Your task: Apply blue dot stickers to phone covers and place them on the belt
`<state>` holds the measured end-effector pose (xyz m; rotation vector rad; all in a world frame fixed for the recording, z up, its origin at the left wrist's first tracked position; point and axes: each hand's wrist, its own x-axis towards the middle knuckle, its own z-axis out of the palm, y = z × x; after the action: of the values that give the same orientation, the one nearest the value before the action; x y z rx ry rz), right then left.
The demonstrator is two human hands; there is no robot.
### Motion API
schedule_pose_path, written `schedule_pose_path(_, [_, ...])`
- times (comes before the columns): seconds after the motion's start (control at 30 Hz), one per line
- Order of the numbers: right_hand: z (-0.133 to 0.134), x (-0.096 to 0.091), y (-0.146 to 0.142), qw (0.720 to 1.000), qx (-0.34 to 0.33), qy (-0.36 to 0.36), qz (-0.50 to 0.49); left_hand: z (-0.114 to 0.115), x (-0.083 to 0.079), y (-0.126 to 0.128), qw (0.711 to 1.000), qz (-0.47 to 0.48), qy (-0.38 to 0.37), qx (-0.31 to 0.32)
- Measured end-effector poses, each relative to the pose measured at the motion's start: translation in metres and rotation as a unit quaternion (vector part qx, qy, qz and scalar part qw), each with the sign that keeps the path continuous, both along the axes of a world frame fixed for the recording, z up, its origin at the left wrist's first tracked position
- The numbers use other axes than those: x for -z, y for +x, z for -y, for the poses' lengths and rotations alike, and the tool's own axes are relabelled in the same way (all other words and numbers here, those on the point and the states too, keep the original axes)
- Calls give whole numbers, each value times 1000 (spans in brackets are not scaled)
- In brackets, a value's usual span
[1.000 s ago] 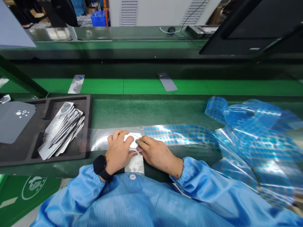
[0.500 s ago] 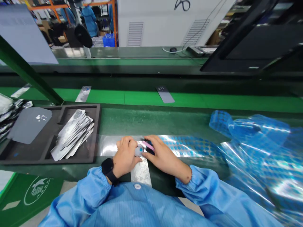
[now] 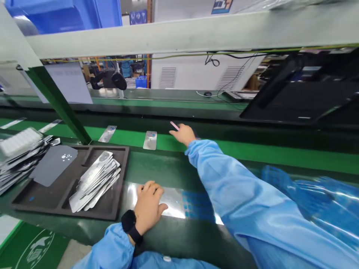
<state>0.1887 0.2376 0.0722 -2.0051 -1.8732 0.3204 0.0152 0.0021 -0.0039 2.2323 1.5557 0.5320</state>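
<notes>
My right hand [image 3: 183, 134] reaches far forward over the green conveyor belt [image 3: 246, 147], with a slim pink stick [image 3: 174, 126] poking out of its fingers. A little to its left lies a metal plate with a blue dot [image 3: 150, 140], not touched by the hand. Another such plate [image 3: 107, 133] sits further left on the belt. My left hand [image 3: 148, 201] rests on a shiny film sheet [image 3: 174, 201] printed with blue dots, its fingers slightly curled and nothing visible in them.
A black foam tray [image 3: 66, 207] holds a stack of metal plates [image 3: 95, 183] and a grey plate [image 3: 53, 166]. More plates [image 3: 19, 153] pile up at the far left. Blue-dotted film [image 3: 314, 198] lies at the right, below a black monitor [image 3: 297, 93].
My right hand has moved from the film out over the belt, carrying the pink stick. The plate under my hands is gone, and a plate now lies on the belt. The view has tilted upward.
</notes>
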Motion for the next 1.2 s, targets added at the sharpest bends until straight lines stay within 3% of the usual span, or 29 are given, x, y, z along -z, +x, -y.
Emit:
schedule_pose_path(0.1, [-14,12,43,987,56,-85,127,-9,0,-6,1000,4,-10,4])
schedule_pose_path(0.2, [-10,25,67,979,66,-123,147,-17,4,-11,1000,17,7,0])
schedule_pose_path(0.33, [-6,27,57,986,35,-98,133,-22,7,-15,997,37,45,-49])
schedule_pose_path(0.5, [4,-1,40,992,27,-34,115,-27,0,-22,973,162,79,-146])
schedule_pose_path(0.57, [25,-11,35,996,31,-1,82,-32,-8,-20,947,253,71,-187])
schedule_pose_path(0.63, [60,-14,26,998,4,28,-58,-38,-17,-14,910,351,42,-215])
schedule_pose_path(0.67, [82,-13,20,989,-20,21,-146,-41,-21,-10,891,396,21,-219])
schedule_pose_path(0.73, [128,-8,7,949,-97,-66,-294,-45,-30,-2,869,449,-25,-207])
schedule_pose_path(0.8, [165,2,0,897,-139,-142,-395,-44,-36,3,877,440,-59,-184])
schedule_pose_path(0.87, [187,15,0,845,-87,-147,-507,-40,-39,1,902,395,-78,-158])
schedule_pose_path(0.97, [197,38,10,775,37,-86,-625,-34,-34,-10,931,327,-91,-132])
schedule_pose_path(1.07, [201,61,20,774,83,-79,-623,-31,-26,-23,956,240,-104,-132])
schedule_pose_path(1.2, [202,75,24,761,18,-142,-633,-21,-21,-36,971,151,-141,-118])
